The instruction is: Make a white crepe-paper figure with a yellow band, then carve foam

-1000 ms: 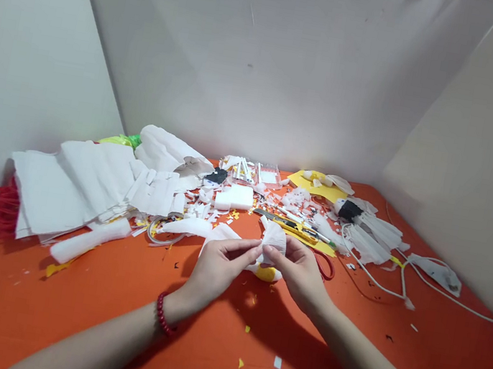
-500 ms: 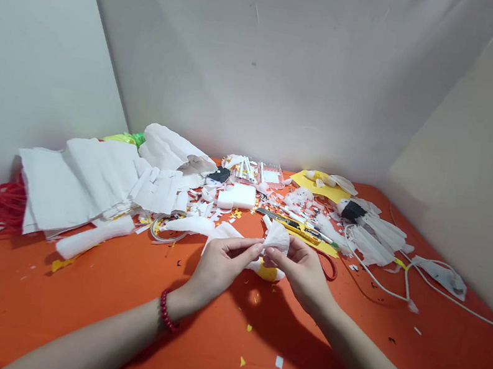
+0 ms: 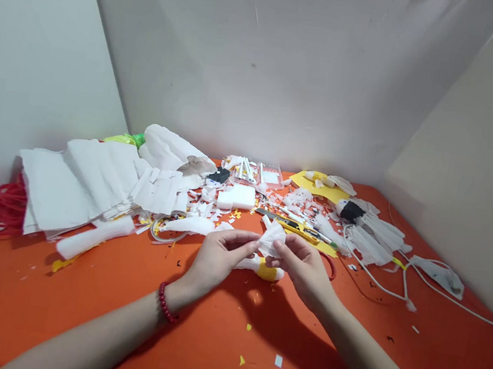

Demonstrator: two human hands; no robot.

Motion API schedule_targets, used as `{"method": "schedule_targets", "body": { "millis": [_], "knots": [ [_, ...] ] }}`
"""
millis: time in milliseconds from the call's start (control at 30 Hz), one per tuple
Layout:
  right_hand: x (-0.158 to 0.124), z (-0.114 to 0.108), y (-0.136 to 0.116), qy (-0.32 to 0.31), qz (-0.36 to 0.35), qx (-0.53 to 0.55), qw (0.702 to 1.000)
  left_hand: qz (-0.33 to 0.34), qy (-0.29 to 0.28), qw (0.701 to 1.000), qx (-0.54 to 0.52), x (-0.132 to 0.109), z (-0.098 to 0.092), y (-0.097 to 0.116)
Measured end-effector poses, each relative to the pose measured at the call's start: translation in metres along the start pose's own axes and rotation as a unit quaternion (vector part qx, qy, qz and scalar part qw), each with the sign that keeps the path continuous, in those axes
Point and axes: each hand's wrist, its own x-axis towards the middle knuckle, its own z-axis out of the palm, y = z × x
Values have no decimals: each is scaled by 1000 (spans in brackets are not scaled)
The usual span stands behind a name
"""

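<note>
- Orange table (image 3: pixel 63 318), widest thing in view, walled in by pale panels at left, back and right, littered with paper scraps.
- Heap of white paper sheets (image 3: pixel 81 179) at far left, partly folded, spilling toward the middle; a red cord bundle (image 3: pixel 1 206) tucked beside its left edge.
- Left hand (image 3: pixel 215 261) over the table's middle, red bead bracelet (image 3: pixel 165 306) at the wrist; thumb and forefinger pinched shut on the left edge of the white paper piece (image 3: pixel 271 239) (other fingers loosely curled beneath).
- Right hand (image 3: pixel 303 269) just beside the left, fingertips almost meeting it; thumb and forefinger likewise pinched on the same white paper piece from the right.
- White paper piece itself: small, crumpled and fanned, held up between both hands, clear of the table, slightly nearer the right hand.
- White fringed paper bundles (image 3: pixel 375 234) at right, one capped in black, with a white cable (image 3: pixel 381 282) looping past them.
- Rolled white paper tube (image 3: pixel 93 236) lying flat, below the sheet heap.
- Yellow paper sheet (image 3: pixel 319 189) at the back, right of centre.
- White foam block (image 3: pixel 237 197) behind the hands, well apart from them.
- Yellow utility knife (image 3: pixel 289 224) lying just beyond the right hand.
- White and yellow rolled piece (image 3: pixel 266 270) resting on the table, directly under the hands.
</note>
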Motion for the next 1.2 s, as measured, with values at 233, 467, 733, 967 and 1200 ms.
{"method": "schedule_targets", "body": {
  "millis": [233,467,733,967,1200],
  "knots": [
    [2,-6,0,20,21,-6,1000,-47,-28,996,-74,6,-3,1],
    [-2,-6,-5,21,-39,-9,999,-58,-23,993,-99,9,-4,-2],
    [-8,-6,0,25,-146,-235,961,-8,-10,1000,-29,8,-7,2],
    [-9,-7,-3,34,-177,-241,954,114,-1,991,67,7,-12,-6],
    [-7,-8,1,5,-167,-213,963,242,-10,959,146,3,-19,-9]
  ]
}}
